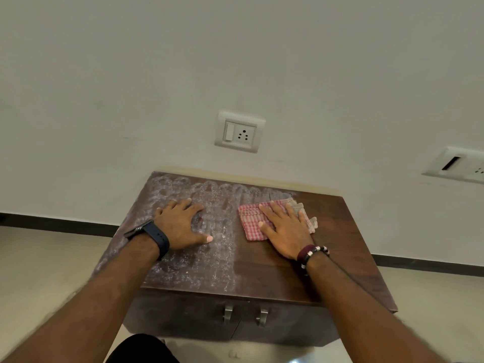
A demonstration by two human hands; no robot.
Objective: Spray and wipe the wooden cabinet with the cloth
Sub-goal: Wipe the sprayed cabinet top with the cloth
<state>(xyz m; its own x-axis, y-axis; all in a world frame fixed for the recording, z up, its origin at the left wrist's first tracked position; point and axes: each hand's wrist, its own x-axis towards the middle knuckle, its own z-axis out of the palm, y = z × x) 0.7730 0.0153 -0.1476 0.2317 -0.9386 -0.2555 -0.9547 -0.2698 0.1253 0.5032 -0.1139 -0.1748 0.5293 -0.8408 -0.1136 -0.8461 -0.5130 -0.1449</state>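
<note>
While the left hand (180, 226) rests spread on the dark wooden cabinet (275, 273), the right hand (285, 229) presses flat, fingers spread, on the folded pink checked cloth (250, 224), its long axis diagonal across the cabinet top.

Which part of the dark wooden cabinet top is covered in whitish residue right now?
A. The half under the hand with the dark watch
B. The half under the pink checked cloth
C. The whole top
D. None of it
A: the whitish residue lies around the left hand, while the right hand presses the pink checked cloth flat on the clean-looking brown side of the dark wooden cabinet top.
</note>
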